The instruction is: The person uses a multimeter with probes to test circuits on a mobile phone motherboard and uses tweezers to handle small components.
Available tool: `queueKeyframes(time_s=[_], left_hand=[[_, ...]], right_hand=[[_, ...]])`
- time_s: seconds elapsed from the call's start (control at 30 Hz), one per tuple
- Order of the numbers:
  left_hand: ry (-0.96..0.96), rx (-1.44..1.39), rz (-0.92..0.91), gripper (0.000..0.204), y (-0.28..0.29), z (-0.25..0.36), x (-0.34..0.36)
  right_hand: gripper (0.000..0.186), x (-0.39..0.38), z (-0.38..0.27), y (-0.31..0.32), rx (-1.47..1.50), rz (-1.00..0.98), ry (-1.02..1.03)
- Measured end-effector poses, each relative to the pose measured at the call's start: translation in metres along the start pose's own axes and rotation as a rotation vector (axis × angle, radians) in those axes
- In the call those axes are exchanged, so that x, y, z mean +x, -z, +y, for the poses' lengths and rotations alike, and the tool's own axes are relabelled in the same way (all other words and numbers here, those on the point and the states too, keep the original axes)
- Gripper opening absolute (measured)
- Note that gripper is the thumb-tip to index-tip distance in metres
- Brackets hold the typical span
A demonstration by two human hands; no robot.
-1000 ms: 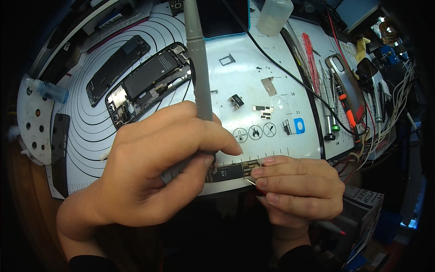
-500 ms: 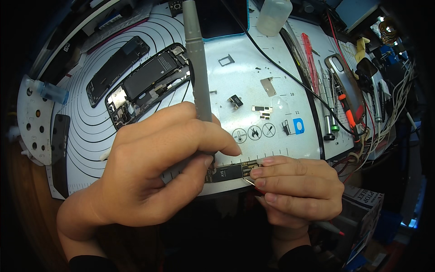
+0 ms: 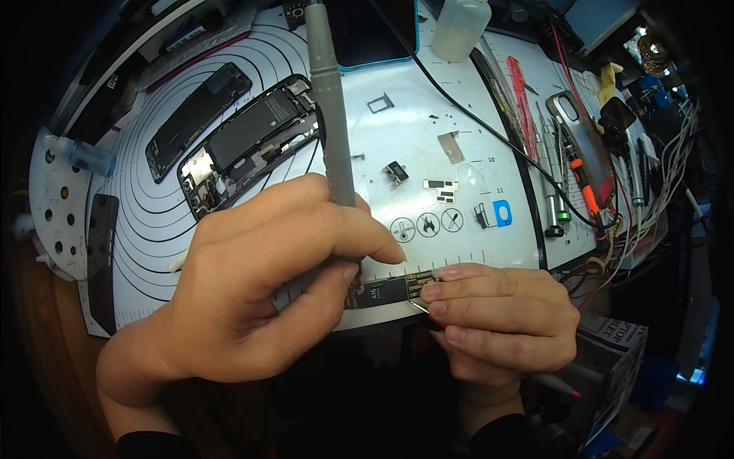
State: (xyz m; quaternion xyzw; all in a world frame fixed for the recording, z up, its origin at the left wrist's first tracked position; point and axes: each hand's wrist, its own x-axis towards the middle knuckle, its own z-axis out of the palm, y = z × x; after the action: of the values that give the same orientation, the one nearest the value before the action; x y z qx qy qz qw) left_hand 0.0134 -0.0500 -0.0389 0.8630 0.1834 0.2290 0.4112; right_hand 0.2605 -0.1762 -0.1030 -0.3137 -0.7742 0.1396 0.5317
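My left hand [image 3: 252, 283] is closed around a grey pen-shaped tool [image 3: 329, 99] that stands nearly upright, its tip hidden under my fingers by a small dark circuit board [image 3: 386, 291]. My right hand [image 3: 501, 317] grips thin metal tweezers [image 3: 419, 307] whose tip meets the board's right end at the front edge of the white work mat [image 3: 397, 138]. An opened phone body [image 3: 248, 149] with bare insides lies at the mat's back left, beside a dark phone screen panel [image 3: 195, 118].
Small metal parts [image 3: 440, 186] lie scattered on the mat's middle. A white plastic bottle [image 3: 461, 27] stands at the back. Screwdrivers and an orange-handled tool [image 3: 585, 187] lie to the right among tangled wires [image 3: 650, 199]. A small blue-capped vial [image 3: 84, 157] rests at the left.
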Motion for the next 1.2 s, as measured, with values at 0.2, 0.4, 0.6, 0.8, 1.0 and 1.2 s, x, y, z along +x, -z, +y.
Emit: queueKeyframes(time_s=[0.2, 0.4, 0.6, 0.8, 1.0, 1.2], left_hand=[[0.006, 0.01, -0.003, 0.028, 0.0, 0.0, -0.001], [0.003, -0.002, 0.01, 0.028, -0.001, 0.0, -0.001], [-0.107, -0.049, 0.019, 0.032, -0.003, 0.0, 0.001], [-0.149, -0.004, -0.067, 0.03, -0.005, 0.006, 0.001], [-0.195, 0.062, -0.065, 0.033, -0.011, 0.003, 0.001], [-0.187, 0.088, -0.076, 0.035, -0.008, 0.005, 0.002]], right_hand=[[0.017, -0.001, 0.001, 0.001, 0.003, -0.004, 0.012], [0.018, -0.001, 0.001, 0.002, 0.017, -0.004, 0.005], [0.018, -0.002, 0.003, -0.001, 0.02, 0.028, 0.023], [0.016, -0.002, 0.003, -0.003, 0.006, 0.064, 0.022], [0.015, -0.001, 0.0, -0.002, 0.009, 0.068, -0.002], [0.013, -0.001, 0.002, -0.003, 0.023, 0.066, 0.013]])
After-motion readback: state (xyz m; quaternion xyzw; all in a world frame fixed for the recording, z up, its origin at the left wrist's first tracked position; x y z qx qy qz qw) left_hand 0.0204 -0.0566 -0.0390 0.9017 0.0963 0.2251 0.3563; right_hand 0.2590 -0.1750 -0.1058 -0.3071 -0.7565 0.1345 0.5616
